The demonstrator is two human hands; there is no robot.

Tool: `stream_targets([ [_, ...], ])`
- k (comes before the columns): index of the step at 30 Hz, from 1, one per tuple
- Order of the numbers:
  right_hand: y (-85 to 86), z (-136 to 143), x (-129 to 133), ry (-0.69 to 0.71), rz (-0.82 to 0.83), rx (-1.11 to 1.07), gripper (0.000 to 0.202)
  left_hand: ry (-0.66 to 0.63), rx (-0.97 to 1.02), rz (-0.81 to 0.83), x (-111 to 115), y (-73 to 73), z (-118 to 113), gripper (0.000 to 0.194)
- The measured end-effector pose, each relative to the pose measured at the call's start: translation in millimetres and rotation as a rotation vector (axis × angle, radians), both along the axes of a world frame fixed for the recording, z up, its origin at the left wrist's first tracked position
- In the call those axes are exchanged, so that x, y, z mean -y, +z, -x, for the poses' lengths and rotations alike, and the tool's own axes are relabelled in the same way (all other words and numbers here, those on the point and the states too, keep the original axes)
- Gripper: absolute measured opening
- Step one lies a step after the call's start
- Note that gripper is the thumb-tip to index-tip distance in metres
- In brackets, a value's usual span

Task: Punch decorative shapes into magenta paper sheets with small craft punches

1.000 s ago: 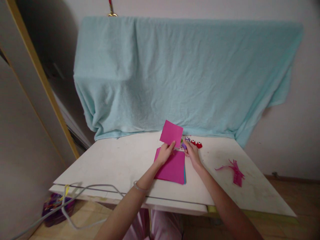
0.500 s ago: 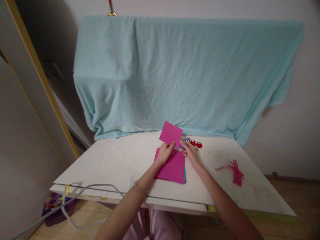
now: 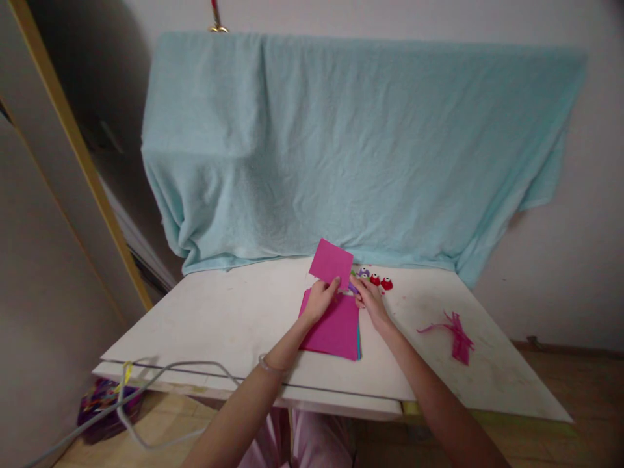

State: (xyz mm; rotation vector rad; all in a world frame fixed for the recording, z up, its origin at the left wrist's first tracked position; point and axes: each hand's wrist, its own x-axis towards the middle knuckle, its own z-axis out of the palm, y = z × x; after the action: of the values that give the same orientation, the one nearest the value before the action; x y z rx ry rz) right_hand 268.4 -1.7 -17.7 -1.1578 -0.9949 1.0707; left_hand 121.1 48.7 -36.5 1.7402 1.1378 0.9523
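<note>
My left hand [image 3: 324, 299] pinches the lower edge of a pink paper square [image 3: 331, 261], thumb on top, and holds it tilted above the table. At the square's right corner my right hand [image 3: 366, 297] is closed around a small purple object [image 3: 353, 288], mostly hidden by the fingers. Below both hands lies a stack of coloured paper [image 3: 334, 331] with a magenta sheet on top and blue edges showing at the right. Just beyond my right hand sit small red pieces with eyes [image 3: 387, 283] and purple ones [image 3: 363, 272].
Shredded pink paper strips [image 3: 460, 338] lie on the right part of the white table [image 3: 234, 318]. A light blue cloth [image 3: 341, 143] hangs behind it. A grey cable [image 3: 180, 364] crosses the front left edge, above a purple bag [image 3: 104, 409] on the floor.
The view has shifted slightly. Both hands keep nearly the same place and the same hold on the pink square and the purple object.
</note>
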Motion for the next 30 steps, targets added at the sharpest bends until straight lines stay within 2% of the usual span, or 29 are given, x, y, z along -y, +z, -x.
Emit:
stream_targets([
  [22,-9.1,-1.5,-6.8,0.026,0.034,-0.030,0.042,-0.032,0.015,0.016,-1.6,0.9,-4.2,0.057],
  [30,-9.4,-4.0,-8.0,0.109,0.086,-0.106,0.040,-0.096,0.031,0.045,-2.8,-1.6,-5.5,0.057],
])
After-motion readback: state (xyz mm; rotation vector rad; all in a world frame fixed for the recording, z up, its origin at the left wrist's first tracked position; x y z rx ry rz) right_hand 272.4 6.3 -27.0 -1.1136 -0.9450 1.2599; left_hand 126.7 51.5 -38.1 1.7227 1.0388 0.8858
